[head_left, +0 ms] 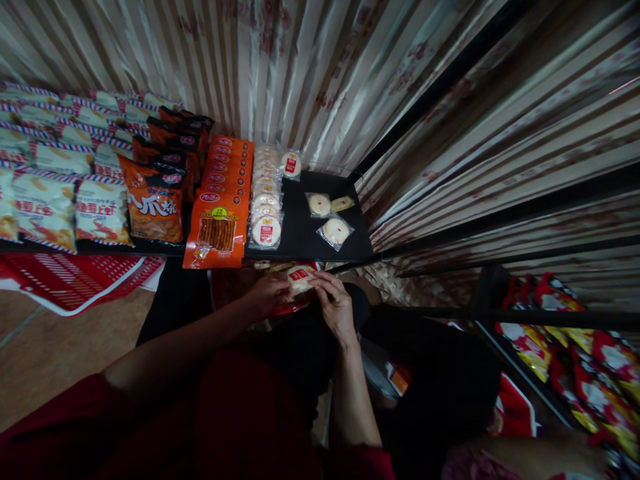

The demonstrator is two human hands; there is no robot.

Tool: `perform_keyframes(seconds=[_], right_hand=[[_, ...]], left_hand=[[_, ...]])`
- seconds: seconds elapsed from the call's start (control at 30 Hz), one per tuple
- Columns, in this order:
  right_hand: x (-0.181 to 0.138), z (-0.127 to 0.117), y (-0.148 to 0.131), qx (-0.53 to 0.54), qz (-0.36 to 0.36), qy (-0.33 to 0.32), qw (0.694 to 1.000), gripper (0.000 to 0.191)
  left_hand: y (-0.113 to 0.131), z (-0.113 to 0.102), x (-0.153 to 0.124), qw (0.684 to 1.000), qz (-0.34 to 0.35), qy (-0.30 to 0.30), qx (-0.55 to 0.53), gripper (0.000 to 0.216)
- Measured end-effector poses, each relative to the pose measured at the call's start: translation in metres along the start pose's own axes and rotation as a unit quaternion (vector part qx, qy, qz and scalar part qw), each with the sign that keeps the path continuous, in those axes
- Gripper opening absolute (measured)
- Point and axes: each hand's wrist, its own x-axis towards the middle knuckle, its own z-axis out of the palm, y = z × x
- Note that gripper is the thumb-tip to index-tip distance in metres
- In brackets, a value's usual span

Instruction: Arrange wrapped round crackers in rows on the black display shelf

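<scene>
My left hand [267,293] and my right hand [336,303] both pinch a small clear packet with a round pale cake and a red label [301,278], held just below the front edge of a black shelf [300,233]. On the shelf lies a row of the same cake packets [265,200], with three loose ones [330,217] to its right. A row of flat orange snack packs [219,200] lies to the left of the cakes.
Orange chip bags [155,203] and white, striped snack bags [60,200] fill the shelf's left part. A red basket [75,280] stands on the floor at left. Striped curtain hangs behind. Red and yellow bags [575,360] lie on a lower rack at right.
</scene>
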Motion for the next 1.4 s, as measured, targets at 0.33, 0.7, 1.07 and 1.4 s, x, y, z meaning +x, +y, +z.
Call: perform_keyframes(seconds=[0.33,0.7,1.07,1.4], right_hand=[[0.0,0.008,0.008,0.041,0.087,0.102,0.99,0.018],[0.003,-0.005,0.001,0.139,0.173,0.15,0.963,0.022],[0.034,0.008,0.003,0.283,0.278,0.226,0.89,0.066],[0.064,0.008,0.011,0.337,0.283,0.209,0.873,0.041]], left_hand=[[0.003,0.01,-0.006,0.999,-0.019,-0.029,0.02,0.018],[-0.004,0.03,-0.011,0.997,-0.055,-0.036,0.045,0.02],[0.003,0.052,0.006,0.996,0.057,0.038,0.053,0.021],[0.025,0.063,0.015,0.98,0.11,0.101,0.135,0.022]])
